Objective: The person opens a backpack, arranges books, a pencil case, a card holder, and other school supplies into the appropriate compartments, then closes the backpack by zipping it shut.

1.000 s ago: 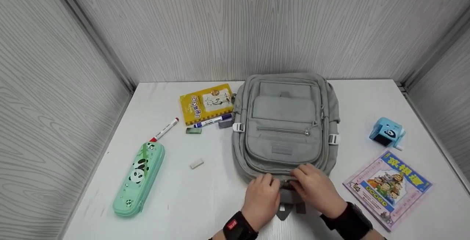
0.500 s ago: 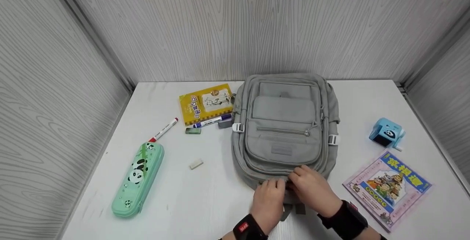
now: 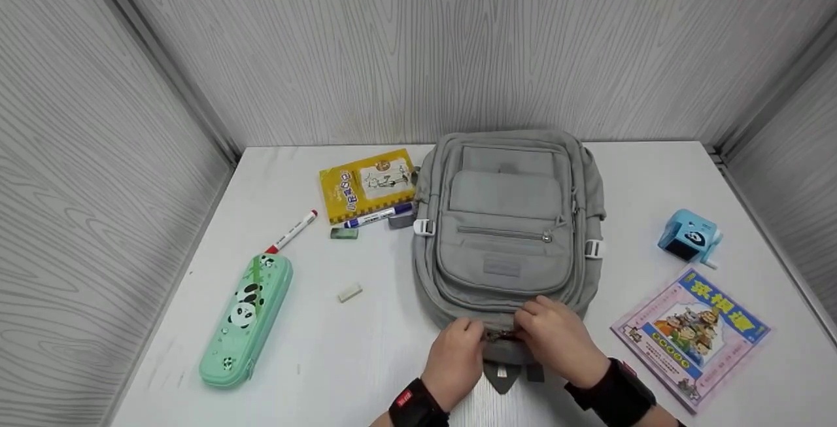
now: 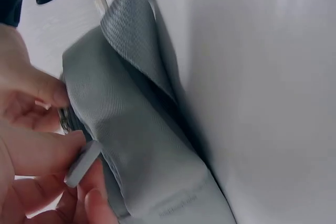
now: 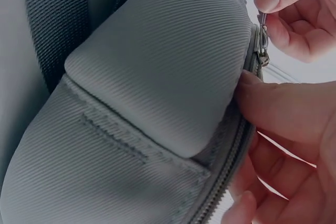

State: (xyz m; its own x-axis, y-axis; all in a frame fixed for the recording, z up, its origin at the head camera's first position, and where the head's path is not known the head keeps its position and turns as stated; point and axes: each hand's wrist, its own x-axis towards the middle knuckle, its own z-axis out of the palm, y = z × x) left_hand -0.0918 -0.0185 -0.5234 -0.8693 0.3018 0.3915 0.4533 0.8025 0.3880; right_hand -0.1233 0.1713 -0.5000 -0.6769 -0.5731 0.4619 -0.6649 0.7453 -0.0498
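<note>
Grey backpack (image 3: pixel 507 231) lying flat on the white table (image 3: pixel 340 361), left hand (image 3: pixel 454 358) in a narrow grip pinching a zipper pull (image 4: pixel 81 163) at the bag's near end, right hand (image 3: pixel 556 339) just beside it, fingers curled on the zipper seam (image 5: pixel 231 171), picture book (image 3: pixel 690 332) right of the grip

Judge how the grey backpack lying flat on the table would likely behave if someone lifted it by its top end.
The grey backpack would probably sag: its ribbed fabric bulges softly beside the right hand. It looks flat, so likely light for its size. The woven cloth seems unlikely to slip from a hand.
</note>
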